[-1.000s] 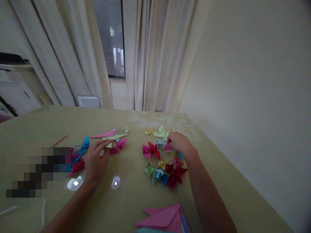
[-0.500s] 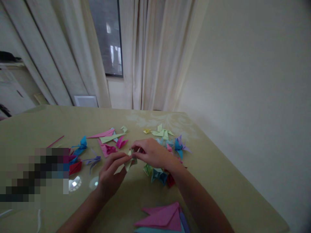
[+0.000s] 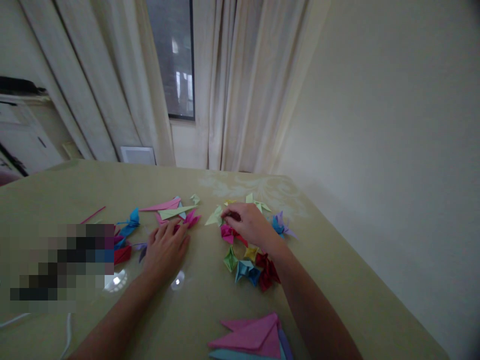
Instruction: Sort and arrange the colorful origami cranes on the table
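My right hand [image 3: 245, 220] has its thumb and fingers pinched on a pale green paper crane [image 3: 213, 216], just above the table. Below that hand, a ring of folded paper pieces includes a magenta one [image 3: 227, 233], a green one [image 3: 230, 259], a blue one [image 3: 247, 271] and a dark red one [image 3: 267, 272]. Its far side is partly covered by the hand and wrist. My left hand [image 3: 167, 247] reaches over the left-hand pieces, palm down and fingers extended. Beside its fingertips lies a magenta crane [image 3: 192, 219]; whether they touch it I cannot tell.
Long folded strips in pink [image 3: 161, 204] and pale green [image 3: 176, 212] lie farther back. Blue [image 3: 131, 222] and red [image 3: 122, 255] cranes are at left beside a blurred patch. A pink folded stack [image 3: 251, 332] lies at the front. A wall [image 3: 393, 150] borders the table's right side.
The pale green crane, held between both hands before, has moved up and right in my right hand. My left hand has let go and moved left to the magenta pieces.
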`<state>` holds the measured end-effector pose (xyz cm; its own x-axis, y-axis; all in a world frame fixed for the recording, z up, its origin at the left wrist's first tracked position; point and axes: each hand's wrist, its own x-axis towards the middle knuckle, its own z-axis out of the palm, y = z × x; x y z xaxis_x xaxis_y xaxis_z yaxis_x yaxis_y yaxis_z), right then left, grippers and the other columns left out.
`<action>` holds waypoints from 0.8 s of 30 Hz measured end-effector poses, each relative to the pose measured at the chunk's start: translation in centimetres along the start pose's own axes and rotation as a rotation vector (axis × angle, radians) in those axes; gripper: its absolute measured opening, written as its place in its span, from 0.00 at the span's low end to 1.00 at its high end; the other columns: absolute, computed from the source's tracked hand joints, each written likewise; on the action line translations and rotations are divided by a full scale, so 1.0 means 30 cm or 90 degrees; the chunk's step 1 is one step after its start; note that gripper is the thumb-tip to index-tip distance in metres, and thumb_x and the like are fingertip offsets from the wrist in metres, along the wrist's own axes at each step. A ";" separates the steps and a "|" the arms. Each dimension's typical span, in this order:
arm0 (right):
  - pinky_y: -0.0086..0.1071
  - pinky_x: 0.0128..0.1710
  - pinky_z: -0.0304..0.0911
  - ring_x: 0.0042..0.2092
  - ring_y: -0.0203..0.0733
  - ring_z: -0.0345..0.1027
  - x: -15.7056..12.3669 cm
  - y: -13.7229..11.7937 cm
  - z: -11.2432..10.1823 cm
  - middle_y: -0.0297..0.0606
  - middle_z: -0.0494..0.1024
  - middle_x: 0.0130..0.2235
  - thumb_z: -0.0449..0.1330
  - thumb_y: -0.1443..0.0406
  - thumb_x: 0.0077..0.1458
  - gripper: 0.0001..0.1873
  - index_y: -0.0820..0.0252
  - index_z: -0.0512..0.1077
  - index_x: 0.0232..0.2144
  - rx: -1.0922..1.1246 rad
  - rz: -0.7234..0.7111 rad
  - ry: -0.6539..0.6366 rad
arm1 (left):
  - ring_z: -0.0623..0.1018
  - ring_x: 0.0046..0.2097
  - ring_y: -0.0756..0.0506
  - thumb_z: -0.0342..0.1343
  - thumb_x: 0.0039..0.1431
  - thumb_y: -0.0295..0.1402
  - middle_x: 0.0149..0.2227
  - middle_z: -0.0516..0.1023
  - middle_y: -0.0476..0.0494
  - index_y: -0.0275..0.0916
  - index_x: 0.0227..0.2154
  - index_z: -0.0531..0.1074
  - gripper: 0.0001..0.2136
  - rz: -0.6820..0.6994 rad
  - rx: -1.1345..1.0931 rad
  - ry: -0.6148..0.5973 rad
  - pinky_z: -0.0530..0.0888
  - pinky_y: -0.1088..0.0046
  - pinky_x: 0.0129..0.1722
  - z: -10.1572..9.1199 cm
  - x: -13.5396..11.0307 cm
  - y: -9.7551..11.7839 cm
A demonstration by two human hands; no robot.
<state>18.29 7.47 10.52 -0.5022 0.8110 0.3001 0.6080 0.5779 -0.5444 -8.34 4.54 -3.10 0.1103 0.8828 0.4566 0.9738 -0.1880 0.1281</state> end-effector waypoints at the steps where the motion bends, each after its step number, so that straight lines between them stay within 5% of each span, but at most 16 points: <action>1: 0.28 0.43 0.63 0.39 0.38 0.76 0.006 -0.001 0.027 0.37 0.85 0.38 0.63 0.73 0.63 0.09 0.60 0.83 0.40 -0.030 -0.007 -0.037 | 0.74 0.61 0.30 0.49 0.72 0.36 0.59 0.78 0.34 0.43 0.54 0.78 0.16 0.005 0.011 -0.014 0.67 0.43 0.62 -0.006 -0.002 0.002; 8: 0.33 0.47 0.67 0.47 0.47 0.78 0.013 -0.026 0.150 0.45 0.86 0.46 0.59 0.71 0.66 0.13 0.60 0.82 0.47 -0.227 0.005 -0.222 | 0.76 0.57 0.33 0.49 0.72 0.37 0.54 0.79 0.33 0.40 0.49 0.80 0.15 0.016 0.035 -0.007 0.66 0.48 0.62 -0.043 0.009 0.045; 14: 0.33 0.46 0.68 0.48 0.47 0.78 0.012 -0.037 0.145 0.44 0.84 0.48 0.56 0.67 0.71 0.13 0.58 0.80 0.48 -0.286 0.024 -0.224 | 0.62 0.72 0.27 0.52 0.71 0.41 0.71 0.65 0.30 0.48 0.63 0.75 0.21 0.024 0.058 -0.011 0.58 0.41 0.68 0.010 0.001 0.075; 19: 0.35 0.46 0.69 0.49 0.49 0.79 0.011 -0.023 0.157 0.45 0.84 0.48 0.56 0.69 0.71 0.13 0.58 0.80 0.49 -0.307 0.006 -0.234 | 0.71 0.66 0.29 0.48 0.73 0.43 0.68 0.70 0.31 0.43 0.65 0.72 0.24 0.032 0.043 -0.066 0.58 0.38 0.68 0.010 0.007 0.065; 24: 0.33 0.49 0.67 0.51 0.46 0.78 0.008 -0.016 0.099 0.44 0.83 0.52 0.55 0.69 0.72 0.14 0.58 0.78 0.53 -0.266 0.022 -0.162 | 0.74 0.63 0.29 0.52 0.70 0.40 0.66 0.72 0.29 0.43 0.65 0.72 0.23 0.038 0.013 -0.003 0.63 0.40 0.67 0.004 0.007 0.055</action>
<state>16.05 7.12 8.52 -0.5800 0.8125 0.0586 0.7954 0.5804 -0.1747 -6.69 4.48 -2.91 0.1699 0.8722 0.4587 0.9691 -0.2322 0.0827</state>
